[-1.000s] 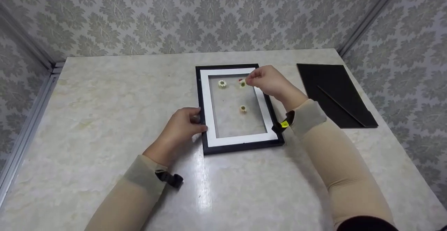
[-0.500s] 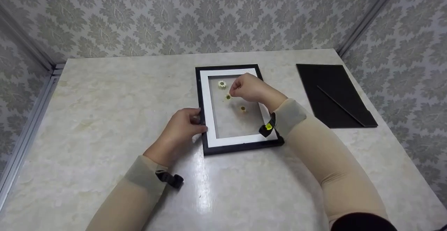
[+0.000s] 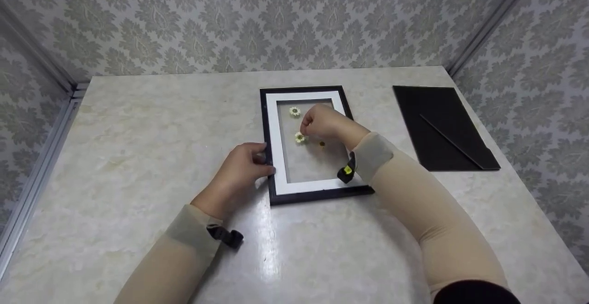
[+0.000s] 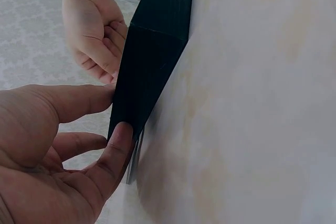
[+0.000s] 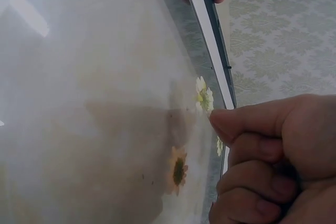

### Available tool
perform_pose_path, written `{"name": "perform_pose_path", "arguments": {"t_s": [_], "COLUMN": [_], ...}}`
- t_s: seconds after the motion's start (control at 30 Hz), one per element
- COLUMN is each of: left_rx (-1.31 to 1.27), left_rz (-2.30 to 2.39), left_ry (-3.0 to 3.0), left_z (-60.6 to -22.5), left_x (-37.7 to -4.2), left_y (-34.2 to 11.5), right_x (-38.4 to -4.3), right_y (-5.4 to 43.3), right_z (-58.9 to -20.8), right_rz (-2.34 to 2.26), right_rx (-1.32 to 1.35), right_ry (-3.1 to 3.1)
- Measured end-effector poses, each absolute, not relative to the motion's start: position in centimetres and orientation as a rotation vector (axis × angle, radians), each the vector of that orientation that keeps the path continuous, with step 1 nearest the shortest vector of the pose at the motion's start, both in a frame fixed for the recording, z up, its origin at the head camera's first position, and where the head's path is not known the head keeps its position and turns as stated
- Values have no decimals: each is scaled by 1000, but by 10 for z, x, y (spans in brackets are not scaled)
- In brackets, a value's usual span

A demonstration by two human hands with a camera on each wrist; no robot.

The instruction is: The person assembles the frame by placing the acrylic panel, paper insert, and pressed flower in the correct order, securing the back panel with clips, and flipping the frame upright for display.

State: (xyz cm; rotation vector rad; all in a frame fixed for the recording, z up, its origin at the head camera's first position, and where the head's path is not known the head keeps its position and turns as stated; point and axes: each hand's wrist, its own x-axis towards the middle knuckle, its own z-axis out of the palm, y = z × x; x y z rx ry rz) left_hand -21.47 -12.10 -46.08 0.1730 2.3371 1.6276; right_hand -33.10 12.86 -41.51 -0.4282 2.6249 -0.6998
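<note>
A black picture frame [image 3: 271, 198] with a white mat lies on the table, its window showing a clear pane. My left hand [image 3: 239, 166] holds the frame's left edge, thumb and fingers against its rim and outer side in the left wrist view. Over the pane, my right hand [image 3: 322, 121] pinches a white daisy-like flower [image 5: 205, 96] by its edge, other fingers curled in. Another white flower [image 3: 295, 111] lies near the upper left of the pane. A pale orange flower [image 5: 178, 171] with a dark centre lies on it below the right hand, partly shaded.
A black backing board [image 3: 446, 129] with a thin strut rests on the table [image 3: 175, 124] to the right of the frame. Patterned wall panels [image 3: 257, 23] stand behind and at both sides of the table.
My right hand has moved left and toward me from the pane's upper right, bringing a white flower to the left middle. The left hand has stayed at the frame's edge.
</note>
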Motion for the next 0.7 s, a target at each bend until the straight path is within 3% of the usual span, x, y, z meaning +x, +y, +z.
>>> {"name": "perform_pose_path", "arguments": {"t_s": [0.7], "left_rx": [202], "left_rz": [1533], "left_ry": [2417], "left_z": [-461], "left_x": [-216], "left_y": [-123], "right_x": [-332], "right_y": [179], "right_z": [-401], "right_rz": [-1105], "right_rx": [-266], "right_ry": [2529]}}
